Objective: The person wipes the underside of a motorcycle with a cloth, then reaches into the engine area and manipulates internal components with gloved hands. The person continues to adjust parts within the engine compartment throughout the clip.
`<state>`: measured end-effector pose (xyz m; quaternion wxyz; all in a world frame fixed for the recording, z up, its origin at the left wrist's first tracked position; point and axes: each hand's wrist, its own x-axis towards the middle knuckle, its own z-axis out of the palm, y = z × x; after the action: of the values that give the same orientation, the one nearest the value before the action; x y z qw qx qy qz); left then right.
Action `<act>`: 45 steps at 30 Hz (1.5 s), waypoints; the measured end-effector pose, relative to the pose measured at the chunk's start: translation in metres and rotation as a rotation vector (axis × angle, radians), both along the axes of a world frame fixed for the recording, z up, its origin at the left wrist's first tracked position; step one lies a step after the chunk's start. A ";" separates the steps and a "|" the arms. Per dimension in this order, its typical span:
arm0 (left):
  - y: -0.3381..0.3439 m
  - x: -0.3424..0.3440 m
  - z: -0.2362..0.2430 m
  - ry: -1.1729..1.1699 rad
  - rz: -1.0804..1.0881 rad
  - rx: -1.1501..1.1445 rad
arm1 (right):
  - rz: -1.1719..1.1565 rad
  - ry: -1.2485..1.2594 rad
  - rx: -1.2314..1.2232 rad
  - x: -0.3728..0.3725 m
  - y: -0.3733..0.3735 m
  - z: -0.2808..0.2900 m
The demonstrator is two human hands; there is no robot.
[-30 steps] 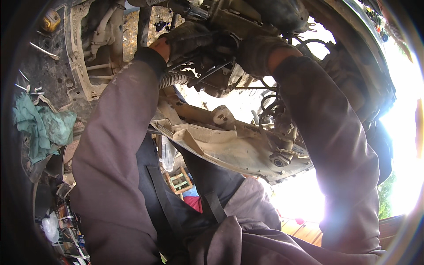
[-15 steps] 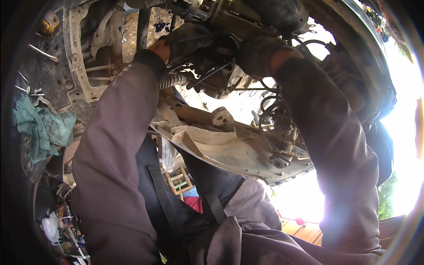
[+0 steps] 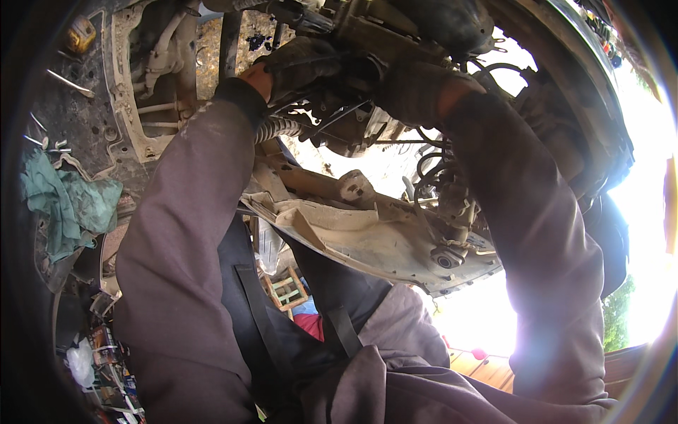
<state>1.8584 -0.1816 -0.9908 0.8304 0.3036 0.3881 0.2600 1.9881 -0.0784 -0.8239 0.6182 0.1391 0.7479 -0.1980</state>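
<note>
Dusty vehicle bodywork (image 3: 127, 78) is framing your work area, with glare flooding the right side. Left margin: one teal rag (image 3: 63, 201), lying crumpled; one yellow item (image 3: 81, 33), sitting farther up; one white bag (image 3: 81, 364), resting low among clutter. Below: one pale panel (image 3: 385, 247), curving across in front of you.

Principal item: one dark unit (image 3: 364, 74), sitting high among the mechanical parts, between your two hands. It is looking hard and rigid, probably weighty if it is all one piece; grime on the surfaces is likely making it slippery. Its body is seeming the sounder place to hold — both sides, palms facing — while the thin rod (image 3: 340, 119) below and the ribbed hose (image 3: 277, 128) are promising little support, the hose probably flexing. Cables (image 3: 424, 169) are looping lower right; these are appearing the easiest to snag or strain.

Left hand (image 3: 304, 65): gloved, lying against the left side of the unit, fingers bending toward it; whether they are gripping or merely bracing, you cannot tell from this view. Right hand (image 3: 409, 92): gloved, lying just beside the unit's right side, fingertips hiding behind the knuckles — grasp likewise impossible to tell. Both sleeves are reaching up from below, leaving the unit near the top edge.
</note>
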 end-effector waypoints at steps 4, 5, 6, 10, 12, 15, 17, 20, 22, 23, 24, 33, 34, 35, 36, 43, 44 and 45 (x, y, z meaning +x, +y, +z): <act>-0.001 0.002 -0.005 -0.008 0.007 0.021 | 0.031 -0.021 -0.041 -0.001 0.003 0.001; -0.002 0.003 -0.005 -0.013 0.015 0.012 | 0.034 -0.024 -0.046 -0.001 0.003 0.001; -0.003 0.004 -0.007 -0.020 0.023 0.007 | 0.036 -0.027 -0.052 -0.001 0.004 0.001; -0.005 0.005 -0.008 -0.050 0.049 -0.023 | 0.035 -0.011 -0.062 0.001 0.004 -0.002; -0.004 0.005 -0.006 -0.074 0.076 -0.072 | 0.042 -0.011 -0.068 0.005 0.004 -0.002; -0.004 0.004 0.001 -0.203 0.179 -0.196 | 0.045 0.007 -0.075 0.010 0.003 -0.004; -0.003 0.002 0.006 -0.183 0.196 -0.172 | 0.036 0.049 -0.045 0.010 0.003 -0.005; -0.002 0.001 0.009 -0.154 0.207 -0.125 | -0.113 0.049 0.025 0.003 0.002 -0.004; -0.002 0.002 0.008 -0.166 0.211 -0.122 | -0.161 -0.012 0.041 -0.003 0.001 -0.002; -0.001 0.002 0.008 -0.183 0.218 -0.140 | -0.131 -0.056 0.026 -0.006 0.001 -0.002; -0.001 0.003 0.007 -0.202 0.224 -0.156 | -0.102 -0.101 0.014 -0.009 0.001 -0.001; -0.002 -0.010 0.014 -0.170 0.156 -0.122 | -0.152 -0.036 -0.030 -0.003 0.001 -0.001; -0.002 -0.012 0.016 -0.215 0.184 -0.125 | -0.152 0.019 -0.017 0.001 0.000 0.002; -0.002 -0.014 0.017 -0.242 0.190 -0.180 | -0.159 0.072 -0.007 0.004 -0.001 0.006; -0.003 -0.015 0.018 -0.341 0.225 -0.199 | -0.173 0.123 0.002 0.007 -0.001 0.009; -0.003 -0.041 0.022 0.065 -0.029 0.056 | -0.327 0.117 0.114 0.021 -0.016 0.052; -0.004 -0.048 0.023 0.131 -0.071 0.046 | -0.317 0.052 0.099 0.024 -0.018 0.057; -0.006 -0.054 0.025 0.199 -0.112 0.037 | -0.305 -0.011 0.085 0.026 -0.020 0.060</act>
<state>1.8042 -0.1879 -0.9662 0.7953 0.3644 0.4461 0.1888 2.0141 -0.0980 -0.7641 0.5786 0.2782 0.7224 -0.2570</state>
